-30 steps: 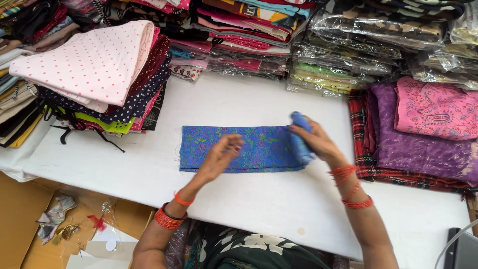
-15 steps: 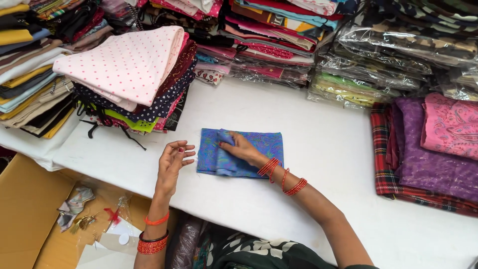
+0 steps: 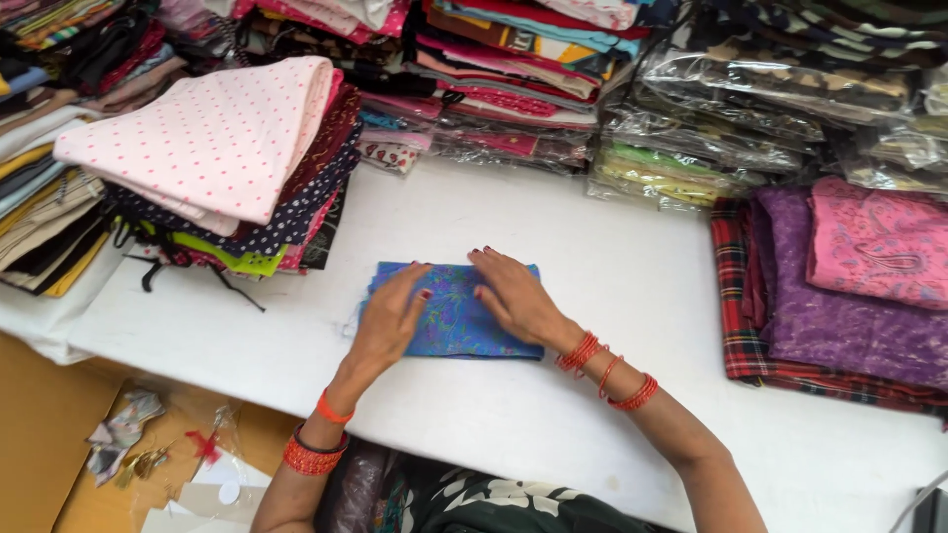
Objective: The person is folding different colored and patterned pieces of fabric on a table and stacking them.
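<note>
The blue patterned cloth (image 3: pixel 452 314) lies at the middle of the frame on the white worktop (image 3: pixel 612 286), already folded down to a compact rectangle with its layers stacked and its edges roughly square. Both hands rest flat on top of it: the left hand (image 3: pixel 392 318) covers its left part with fingers spread and pointing up the frame, and the right hand (image 3: pixel 516 298) presses on its right part, fingers extended and slightly apart, gripping nothing. Judging from this, the folding looks nearly complete; what seems left is flattening the bundle and setting it among the others.

To the upper left stands a tall pile of folded fabrics topped by a pink dotted cloth (image 3: pixel 212 138). Along the top of the frame run rows of stacked garments, some in clear plastic bags (image 3: pixel 750 89). At the right lie a purple cloth (image 3: pixel 839 296) and a pink paisley cloth (image 3: pixel 879 242) over a red checked one (image 3: pixel 736 286).
</note>
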